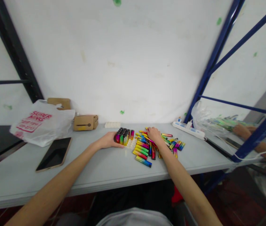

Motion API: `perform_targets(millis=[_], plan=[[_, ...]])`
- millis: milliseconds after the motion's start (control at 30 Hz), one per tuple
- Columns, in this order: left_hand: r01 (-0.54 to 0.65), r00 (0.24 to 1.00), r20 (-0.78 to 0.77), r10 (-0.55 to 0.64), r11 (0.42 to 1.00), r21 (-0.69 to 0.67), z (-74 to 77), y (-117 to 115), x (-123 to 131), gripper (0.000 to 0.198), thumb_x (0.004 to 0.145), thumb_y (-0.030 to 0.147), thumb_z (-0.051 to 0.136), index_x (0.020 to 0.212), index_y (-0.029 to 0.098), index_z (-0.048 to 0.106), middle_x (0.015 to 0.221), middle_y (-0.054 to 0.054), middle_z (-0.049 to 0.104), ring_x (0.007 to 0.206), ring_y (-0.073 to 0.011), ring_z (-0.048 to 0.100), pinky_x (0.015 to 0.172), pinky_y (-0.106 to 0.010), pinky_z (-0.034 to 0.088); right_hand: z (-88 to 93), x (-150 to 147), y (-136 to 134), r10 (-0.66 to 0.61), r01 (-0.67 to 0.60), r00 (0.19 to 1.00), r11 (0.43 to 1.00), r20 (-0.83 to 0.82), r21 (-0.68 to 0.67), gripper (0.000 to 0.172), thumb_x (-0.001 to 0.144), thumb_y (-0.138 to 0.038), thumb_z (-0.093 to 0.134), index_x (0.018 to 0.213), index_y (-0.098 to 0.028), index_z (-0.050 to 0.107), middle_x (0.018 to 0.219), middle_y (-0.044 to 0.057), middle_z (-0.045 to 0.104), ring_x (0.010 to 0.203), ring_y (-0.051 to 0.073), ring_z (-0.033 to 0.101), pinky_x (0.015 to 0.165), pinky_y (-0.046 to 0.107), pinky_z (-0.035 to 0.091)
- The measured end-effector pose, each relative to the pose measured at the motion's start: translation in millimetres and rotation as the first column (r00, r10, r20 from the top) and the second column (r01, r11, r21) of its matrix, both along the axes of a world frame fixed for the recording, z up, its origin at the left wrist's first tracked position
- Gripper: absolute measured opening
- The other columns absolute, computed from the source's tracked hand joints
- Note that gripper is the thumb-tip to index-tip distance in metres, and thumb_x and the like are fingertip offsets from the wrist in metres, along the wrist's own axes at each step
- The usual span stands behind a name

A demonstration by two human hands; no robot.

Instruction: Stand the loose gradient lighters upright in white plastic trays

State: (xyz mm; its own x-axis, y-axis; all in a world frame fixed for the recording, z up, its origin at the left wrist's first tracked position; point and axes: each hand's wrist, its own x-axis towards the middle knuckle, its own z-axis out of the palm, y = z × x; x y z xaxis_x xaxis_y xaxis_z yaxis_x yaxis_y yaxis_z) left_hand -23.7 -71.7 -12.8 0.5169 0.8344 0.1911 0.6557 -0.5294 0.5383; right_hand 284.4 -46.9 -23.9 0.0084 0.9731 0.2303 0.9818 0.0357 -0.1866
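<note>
My left hand (109, 140) wraps around the left side of a pale tray (131, 144), its thumb along the front. Shiny lighters (121, 138) with black tops stand upright in the tray's left and back part; bare sockets show at its right front. To the right lies a loose heap of lighters (144, 146) in metallic rainbow colours, several of them side by side in a rough row. My right hand (154, 135) is over the back of this heap, fingers bent down among the lighters. What its fingertips hold is hidden.
A second pale tray (112, 125) lies by the wall. Left of it are a cardboard box (86, 122), a white plastic bag (42, 122) and a phone (54, 153). A power strip (188, 130) and blue rack post (204, 78) stand right. A co-worker's hand (241, 130) shows beyond.
</note>
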Motion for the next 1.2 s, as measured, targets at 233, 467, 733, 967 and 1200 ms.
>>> perform_targets(millis=[233,467,733,967,1200], plan=[[-0.011,1.000,-0.007,0.011,1.000,0.000,0.6,-2,0,0.071,0.059,0.066,0.083,0.109,0.017,0.070,0.105,-0.005,0.076,0.094,-0.0296,0.069,0.082,-0.034,0.053,-3.4,9,17,-0.072,0.067,0.991,0.997,-0.115,-0.038,0.034,0.102,-0.023,0.043,0.126,-0.016,0.064,0.122,0.018,0.067,0.112,0.026,0.064,0.094,0.036,0.046],[-0.004,1.000,0.005,0.004,1.000,-0.006,-0.2,-1,0,0.073,0.059,0.065,0.084,0.113,0.017,0.070,0.106,-0.004,0.076,0.093,-0.0295,0.069,0.083,-0.034,0.053,-5.4,11,15,-0.062,0.060,0.993,0.998,-0.101,-0.018,0.032,0.104,-0.023,0.039,0.119,-0.011,0.064,0.120,0.023,0.063,0.104,0.026,0.067,0.087,0.033,0.046],[0.001,1.000,-0.002,-0.001,1.000,-0.003,-0.2,-1,0,0.074,0.060,0.066,0.084,0.112,0.016,0.070,0.105,-0.004,0.076,0.093,-0.0293,0.069,0.083,-0.033,0.052,4.1,3,16,0.189,-0.063,0.910,0.942,-0.368,0.329,0.029,0.103,-0.036,0.041,0.117,-0.018,0.060,0.089,0.008,0.072,0.084,0.022,0.066,0.080,0.030,0.044],[-0.002,1.000,0.020,0.002,1.000,-0.010,-1.1,-1,1,0.076,0.059,0.066,0.084,0.116,0.018,0.070,0.102,-0.004,0.077,0.094,-0.0299,0.069,0.085,-0.034,0.053,8.0,-6,13,0.399,-0.169,0.712,0.896,-0.578,0.410,0.047,0.089,-0.064,0.053,0.070,-0.021,0.052,0.064,-0.001,0.055,0.063,0.016,0.052,0.064,0.027,0.042],[0.000,0.999,0.037,0.000,1.000,0.009,-0.5,-1,2,0.071,0.056,0.063,0.086,0.109,0.018,0.072,0.097,-0.003,0.077,0.090,-0.0289,0.069,0.082,-0.033,0.053,10.6,-27,0,0.436,-0.353,0.296,0.877,-0.850,0.327,0.047,0.089,-0.070,0.046,0.098,-0.024,0.048,0.063,-0.007,0.050,0.049,0.012,0.048,0.050,0.024,0.039]])
